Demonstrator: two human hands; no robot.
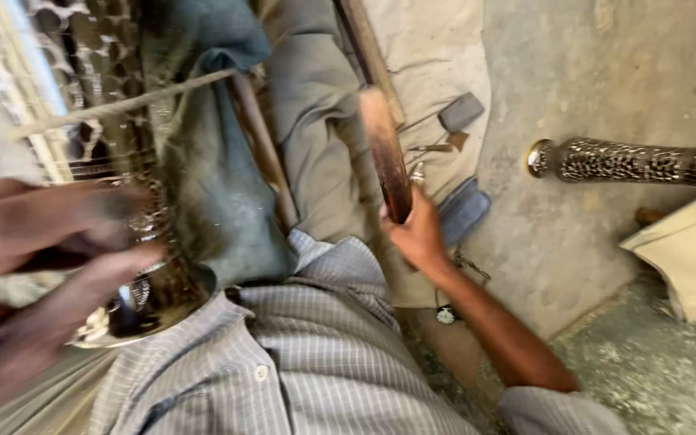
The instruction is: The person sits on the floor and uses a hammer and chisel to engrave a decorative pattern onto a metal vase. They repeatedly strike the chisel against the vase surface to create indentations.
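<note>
Nearest the camera: a grey checked shirt [316,362], the wearer seated on the ground, legs in grey-green trousers [316,137] stretched ahead.

Left hand [42,242], heavily blurred, lies against a tall metal vessel [134,201] whose surface is covered in a dense punched or inlaid pattern. The vessel rests on the lap, flared rim [155,314] toward the body. The fingers seem curled round its narrow part, but how firmly cannot be told through the blur.

Right hand [416,234] is closed tight around the lower end of a dark wooden mallet [384,153], which points up and away from the body, its pale end blurred.

Progress, judged from the surface only: the visible side of the held vessel already carries pattern along most of its length. Whether any bare patches are left cannot be seen; the far side is hidden.

Just beyond the right hand, on a pale cloth [428,56]: two small dark blue-grey blocks [462,211], a few thin metal tools [432,147]. A small round watch-like item [445,315] lies near the forearm.

Farther right, on the concrete floor [598,242], a second patterned vessel [630,163] lies on its side, fully covered with the same work, well apart from both hands. A cream folded cloth [686,250] sits near it.
</note>
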